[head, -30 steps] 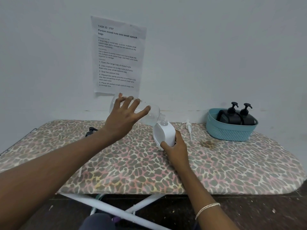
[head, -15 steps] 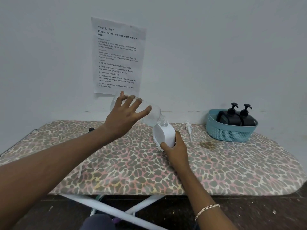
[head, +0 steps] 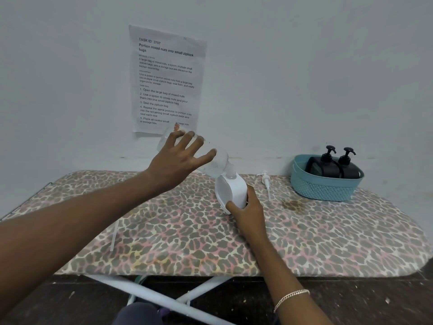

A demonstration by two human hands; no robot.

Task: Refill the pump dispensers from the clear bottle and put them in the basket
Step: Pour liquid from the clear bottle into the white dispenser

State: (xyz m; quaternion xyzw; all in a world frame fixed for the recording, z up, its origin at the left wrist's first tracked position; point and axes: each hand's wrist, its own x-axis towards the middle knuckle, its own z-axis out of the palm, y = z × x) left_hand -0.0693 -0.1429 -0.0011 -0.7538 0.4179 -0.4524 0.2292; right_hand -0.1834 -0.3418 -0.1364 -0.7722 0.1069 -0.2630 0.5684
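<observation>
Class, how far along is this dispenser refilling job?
Done: two black pump dispensers stand in the teal plastic basket. In hand: the left hand tips the clear bottle into the white dispenser gripped by the right hand. Left: refit the loose white pump, then basket it.

Smooth transparent plastic is noted for the clear bottle (head: 218, 161), glossy plastic for the white dispenser (head: 236, 194), matt latticed plastic for the basket (head: 321, 189); the counter (head: 187, 242) is covered in matt printed cloth.

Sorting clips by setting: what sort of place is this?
Probably a makeshift recording spot: an ironing board serves as table, and a printed task sheet hangs on the bare wall.
</observation>
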